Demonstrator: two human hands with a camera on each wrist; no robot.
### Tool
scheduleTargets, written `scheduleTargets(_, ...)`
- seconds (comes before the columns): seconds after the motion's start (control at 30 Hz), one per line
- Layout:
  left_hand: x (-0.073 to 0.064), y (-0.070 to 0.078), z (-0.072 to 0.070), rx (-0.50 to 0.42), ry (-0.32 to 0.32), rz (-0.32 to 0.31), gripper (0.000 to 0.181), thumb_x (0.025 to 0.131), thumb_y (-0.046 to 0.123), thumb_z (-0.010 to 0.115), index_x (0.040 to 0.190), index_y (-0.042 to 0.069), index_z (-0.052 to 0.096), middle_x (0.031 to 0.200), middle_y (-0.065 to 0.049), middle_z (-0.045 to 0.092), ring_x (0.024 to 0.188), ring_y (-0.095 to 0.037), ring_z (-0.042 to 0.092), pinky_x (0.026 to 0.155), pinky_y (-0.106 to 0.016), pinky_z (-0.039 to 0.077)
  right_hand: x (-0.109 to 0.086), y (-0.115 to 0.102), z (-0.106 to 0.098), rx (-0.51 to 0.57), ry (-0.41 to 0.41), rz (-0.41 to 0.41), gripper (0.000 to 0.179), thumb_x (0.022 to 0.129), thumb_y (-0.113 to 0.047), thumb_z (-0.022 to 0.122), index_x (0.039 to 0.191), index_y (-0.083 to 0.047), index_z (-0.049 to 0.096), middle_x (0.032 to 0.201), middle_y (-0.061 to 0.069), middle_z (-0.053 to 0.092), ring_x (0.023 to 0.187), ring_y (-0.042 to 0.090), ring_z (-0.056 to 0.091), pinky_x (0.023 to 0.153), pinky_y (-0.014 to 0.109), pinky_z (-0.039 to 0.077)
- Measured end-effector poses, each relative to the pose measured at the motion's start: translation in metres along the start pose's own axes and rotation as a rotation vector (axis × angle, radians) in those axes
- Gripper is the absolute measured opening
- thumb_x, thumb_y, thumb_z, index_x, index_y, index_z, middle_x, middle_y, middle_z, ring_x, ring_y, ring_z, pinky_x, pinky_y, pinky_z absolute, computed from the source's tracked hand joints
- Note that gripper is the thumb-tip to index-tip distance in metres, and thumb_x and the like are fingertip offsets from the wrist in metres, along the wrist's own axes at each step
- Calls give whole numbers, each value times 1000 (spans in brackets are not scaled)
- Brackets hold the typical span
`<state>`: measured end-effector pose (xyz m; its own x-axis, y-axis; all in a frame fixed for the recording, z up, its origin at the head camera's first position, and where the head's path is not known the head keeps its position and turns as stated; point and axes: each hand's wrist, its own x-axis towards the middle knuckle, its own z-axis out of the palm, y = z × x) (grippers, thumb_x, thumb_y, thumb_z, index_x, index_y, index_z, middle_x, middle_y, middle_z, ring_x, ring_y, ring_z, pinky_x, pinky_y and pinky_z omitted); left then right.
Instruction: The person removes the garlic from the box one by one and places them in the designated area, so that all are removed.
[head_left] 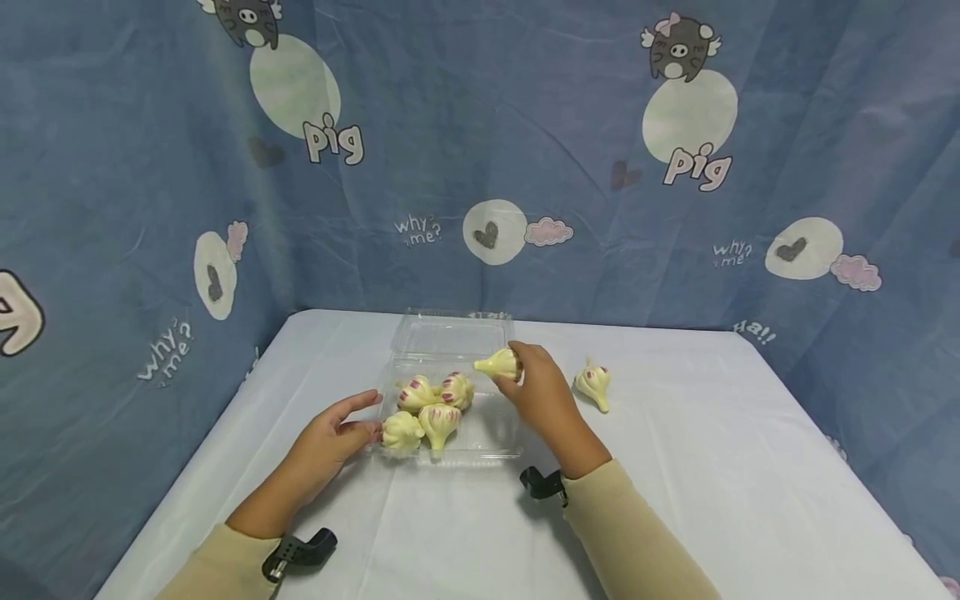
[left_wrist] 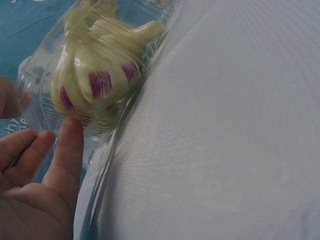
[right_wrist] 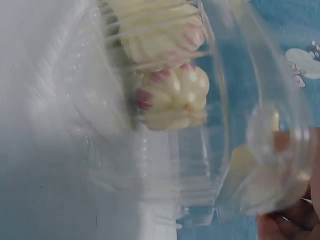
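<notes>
A clear plastic clamshell container (head_left: 487,433) lies with its lid folded back. In its left half several garlic bulbs (head_left: 440,421) sit close together. My right hand (head_left: 542,387) pinches another garlic bulb (head_left: 499,364) by one end above the container's right rear, its stem pointing left. In the right wrist view that bulb (right_wrist: 257,177) shows blurred through the plastic. At the container's left side, my left hand (head_left: 330,437) touches the wall with fairly straight fingers. The left wrist view has a fingertip (left_wrist: 71,129) against the ribbed plastic beside a purple-striped bulb (left_wrist: 100,75).
One more garlic bulb (head_left: 594,383) lies on the white tablecloth (head_left: 712,467) right of my right hand. The raised lid (head_left: 453,333) extends behind the container. A blue printed curtain (head_left: 570,167) stands along the table's back and sides.
</notes>
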<state>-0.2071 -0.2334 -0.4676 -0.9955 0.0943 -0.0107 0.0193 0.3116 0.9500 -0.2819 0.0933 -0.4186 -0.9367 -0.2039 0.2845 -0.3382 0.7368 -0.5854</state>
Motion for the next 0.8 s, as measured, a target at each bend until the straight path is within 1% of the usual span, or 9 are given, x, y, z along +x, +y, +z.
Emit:
scheduleTargets(0.13, 0, 0, 0, -1, 4, -5, 58, 105, 12, 60, 159, 9, 41, 161, -14, 46, 116, -9, 67, 90, -22, 55, 0, 4, -1, 8, 22, 0, 64, 98, -33, 76, 151, -6, 53, 127, 10, 62, 106, 23, 57, 92, 43, 50)
scheduleTargets(0.27, 0, 0, 1, 1, 2, -3, 58, 105, 13, 59, 160, 9, 41, 162, -13, 46, 118, -12, 68, 91, -23, 55, -2, 9, -3, 12, 39, 13, 64, 98, -34, 76, 151, -6, 53, 136, 13, 61, 118, 26, 60, 100, 46, 52)
scheduleTargets(0.37, 0, -1, 1, 1, 2, -6, 58, 105, 13, 60, 160, 10, 41, 162, -12, 46, 120, -16, 67, 91, -23, 55, -4, 13, -5, 18, 37, 34, 65, 99, -35, 75, 152, -6, 52, 143, 15, 59, 130, 29, 59, 107, 49, 50)
scheduleTargets(0.43, 0, 0, 1, -2, 3, -9, 58, 105, 14, 60, 160, 11, 41, 161, -13, 47, 121, -18, 67, 91, -24, 55, -5, 15, -6, 24, 32, 46, 65, 99, -35, 74, 153, -6, 51, 145, 16, 58, 133, 31, 57, 108, 50, 50)
scheduleTargets(0.53, 0, 0, 1, -5, 3, -12, 59, 104, 13, 60, 160, 11, 41, 160, -14, 48, 121, -19, 67, 90, -23, 55, -7, 19, -8, 39, 23, 69, 65, 100, -34, 74, 153, -7, 50, 147, 16, 57, 133, 31, 57, 109, 50, 49)
scheduleTargets(0.63, 0, 0, 1, -8, 4, -12, 59, 104, 12, 60, 160, 10, 42, 159, -16, 49, 119, -17, 67, 89, -23, 55, -9, 23, -10, 68, 19, 98, 65, 100, -35, 73, 155, -8, 50, 147, 15, 56, 131, 30, 58, 107, 49, 50)
scheduleTargets(0.8, 0, 0, 0, -11, -3, -2, 58, 105, 12, 60, 160, 8, 41, 163, -15, 44, 117, -12, 67, 90, -21, 55, -14, 30, -13, 103, 34, 119, 66, 100, -33, 74, 155, -8, 49, 148, 15, 55, 131, 30, 58, 106, 50, 50)
